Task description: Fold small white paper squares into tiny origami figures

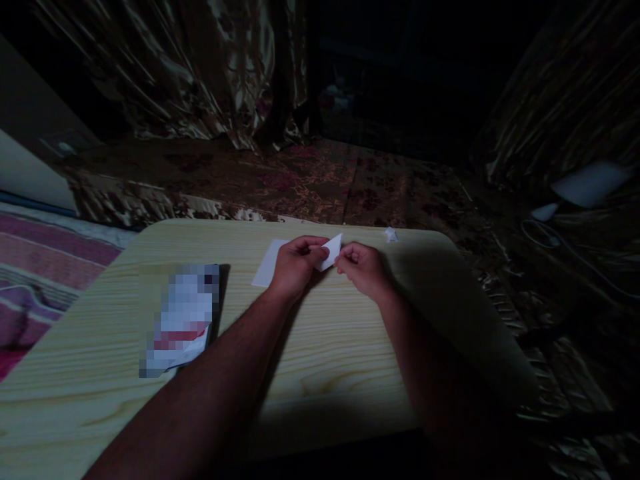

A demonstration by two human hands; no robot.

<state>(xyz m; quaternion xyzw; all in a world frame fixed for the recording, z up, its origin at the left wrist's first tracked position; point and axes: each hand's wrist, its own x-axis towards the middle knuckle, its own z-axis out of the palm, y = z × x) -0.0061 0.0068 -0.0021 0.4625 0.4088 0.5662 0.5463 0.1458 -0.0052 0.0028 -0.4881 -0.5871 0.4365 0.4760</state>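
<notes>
Left hand (294, 268) pinches white paper (333, 249), right hand (361, 268) touching it.

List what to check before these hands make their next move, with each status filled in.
1. Left hand holding the pointed white paper: ok, thumb on top.
2. Right hand gripping that paper: cannot tell; it is at the paper's edge, contact unclear.
3. Other white paper on the table: ok, beside the left hand.
4. Small white star-shaped piece apart from both hands: ok, near the far edge.
5. Lighting: not ok, the scene is dim.
</notes>
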